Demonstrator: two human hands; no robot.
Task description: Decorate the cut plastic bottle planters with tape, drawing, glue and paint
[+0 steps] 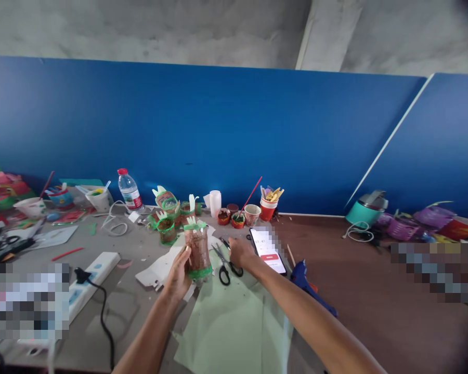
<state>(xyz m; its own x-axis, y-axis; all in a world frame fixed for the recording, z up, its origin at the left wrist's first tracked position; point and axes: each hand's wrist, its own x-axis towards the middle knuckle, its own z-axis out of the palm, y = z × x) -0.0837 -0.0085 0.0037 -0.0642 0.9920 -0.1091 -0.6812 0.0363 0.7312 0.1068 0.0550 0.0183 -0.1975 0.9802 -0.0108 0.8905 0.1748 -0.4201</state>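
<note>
My left hand (178,274) is wrapped round a clear plastic bottle (197,250) that is filled with brown material, banded in green and topped with pale paper leaves. It stands upright on a pale green sheet of paper (234,324). My right hand (239,252) lies just right of the bottle, with its fingers curled down by the black-handled scissors (225,263). Whether those fingers grip the scissors or only rest beside them I cannot make out. A phone (268,249) with a lit screen lies right of that hand.
Similar decorated bottles (166,218) and small cups (237,216) stand behind, near a water bottle (129,191). A blue glue gun (310,288) lies to the right and a white power strip (89,283) with a black plug to the left. Craft clutter fills both table ends below a blue partition.
</note>
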